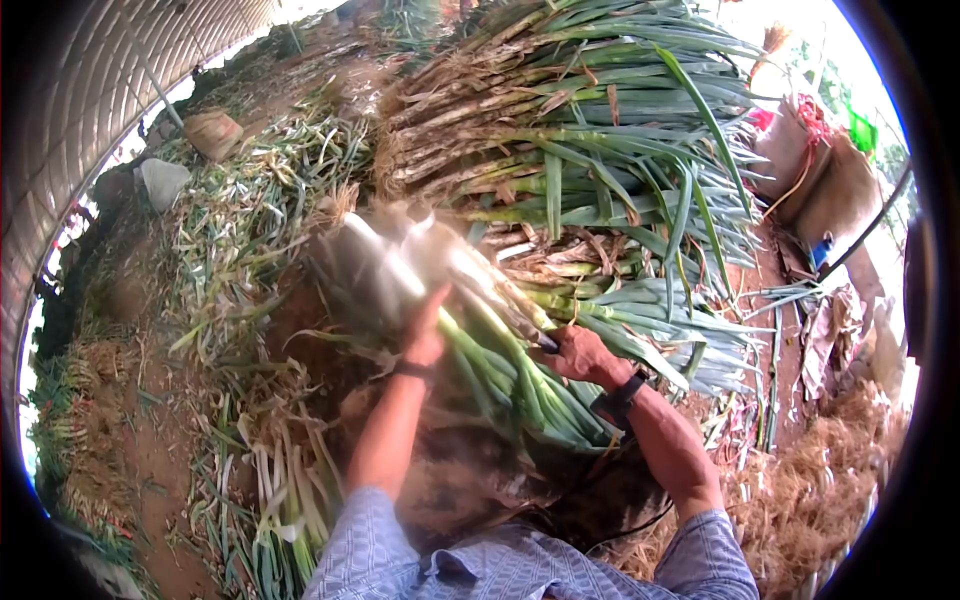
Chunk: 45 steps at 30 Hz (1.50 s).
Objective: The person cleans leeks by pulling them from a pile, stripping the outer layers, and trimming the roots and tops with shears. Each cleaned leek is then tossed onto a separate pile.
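Held leeks (505, 355): blurred white roots, pale stems, green leaves.

The white ends of the held green onions (395, 262) were smeared by blur, their roots indistinct. Blur also softened the left hand (425, 338), leaving its finger placement unclear. The right hand (584, 356) hid most of a dark handle (547, 343). The top edge cut off the onion pile (560, 130); the bottom edge cropped the patterned shirt (520, 565).

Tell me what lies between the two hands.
Head view: green stalks run between the left hand and the right hand, with a dark tip beside the latter.
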Motion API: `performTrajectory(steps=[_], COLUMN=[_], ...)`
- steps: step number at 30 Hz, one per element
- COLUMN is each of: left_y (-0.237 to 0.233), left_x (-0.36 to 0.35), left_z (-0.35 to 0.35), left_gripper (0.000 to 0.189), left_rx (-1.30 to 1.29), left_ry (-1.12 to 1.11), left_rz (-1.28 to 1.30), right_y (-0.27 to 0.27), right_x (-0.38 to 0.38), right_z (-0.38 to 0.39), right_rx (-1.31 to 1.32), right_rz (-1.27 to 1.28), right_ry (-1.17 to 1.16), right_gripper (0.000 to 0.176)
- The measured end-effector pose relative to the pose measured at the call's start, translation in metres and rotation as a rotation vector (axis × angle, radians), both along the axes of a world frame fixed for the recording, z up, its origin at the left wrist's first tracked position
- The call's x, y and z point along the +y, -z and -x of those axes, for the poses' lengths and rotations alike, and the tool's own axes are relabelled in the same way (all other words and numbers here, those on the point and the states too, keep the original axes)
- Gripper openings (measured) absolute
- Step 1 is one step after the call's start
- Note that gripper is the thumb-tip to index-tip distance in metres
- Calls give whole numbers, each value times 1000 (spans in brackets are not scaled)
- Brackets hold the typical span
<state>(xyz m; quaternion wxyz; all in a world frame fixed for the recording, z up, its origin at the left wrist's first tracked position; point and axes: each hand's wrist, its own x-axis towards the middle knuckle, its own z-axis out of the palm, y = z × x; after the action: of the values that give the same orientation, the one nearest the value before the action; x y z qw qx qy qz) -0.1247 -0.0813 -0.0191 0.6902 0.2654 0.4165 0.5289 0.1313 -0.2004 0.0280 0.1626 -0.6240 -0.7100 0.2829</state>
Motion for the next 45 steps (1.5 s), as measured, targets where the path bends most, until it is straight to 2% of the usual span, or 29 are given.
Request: performTrajectory(steps=[4,7,9,11,13,16,19,20,22,24,26,28,30,33,37,39,41,42,44,45], left_y=[1,7,21,32,21,-1,-18,-1,7,0,10,8,8,-6,-26,-10,37,23,15,16], left_x=[1,-2,0,6,4,-8,-14,-10,-7,-5,0,1,1,-8,-21,-15,5,0,-5,-5], left_z=[4,8,11,13,10,2,4,6,6,-2,0,1,3,1,-3,-1,2,1,0,3], left_gripper=[30,28,28,27,26,23,19,21,16,14,16,18,23,26,28,26,21,22,27,24], left_rx=[-53,-87,88,102,-48,-69,53,-36,54,-22,46,41,-76,16,75,-43,-106,-88,-84,-48], left_ry=[96,176,209,217,195,122,303,284,182,86,163,197,265,219,95,114,175,163,128,174], left_rz=[74,-62,-223,-234,-90,-32,-129,-151,-70,58,-36,-30,-92,-116,-47,-21,-4,33,12,-33], right_y=[-3,-15,-15,-17,-5,-7,-27,-32,-23,-4,-9,-11,-15,-26,-35,-32,-17,-7,-16,-25], right_x=[-1,-4,2,4,9,13,8,8,17,23,23,27,22,14,18,14,10,12,8,3], right_z=[9,25,34,37,43,49,52,53,55,51,53,52,56,62,53,50,41,34,27,26], right_rx=[45,63,32,25,9,31,54,41,47,26,68,13,36,60,44,15,24,18,-28,-31], right_rz=[-65,-222,-225,-323,-300,-234,-230,-206,-144,-248,-306,-200,-292,-285,-153,-173,-212,-168,-105,-143], right_ry=[-30,-120,-39,-48,-55,-24,-9,-15,-31,-35,-70,-64,-75,-84,-33,-76,-99,-67,-16,-54], right_gripper=[42,36,36,38,40,39,41,43,44,39,33,32,33,33,32,32,33,39,39,29])
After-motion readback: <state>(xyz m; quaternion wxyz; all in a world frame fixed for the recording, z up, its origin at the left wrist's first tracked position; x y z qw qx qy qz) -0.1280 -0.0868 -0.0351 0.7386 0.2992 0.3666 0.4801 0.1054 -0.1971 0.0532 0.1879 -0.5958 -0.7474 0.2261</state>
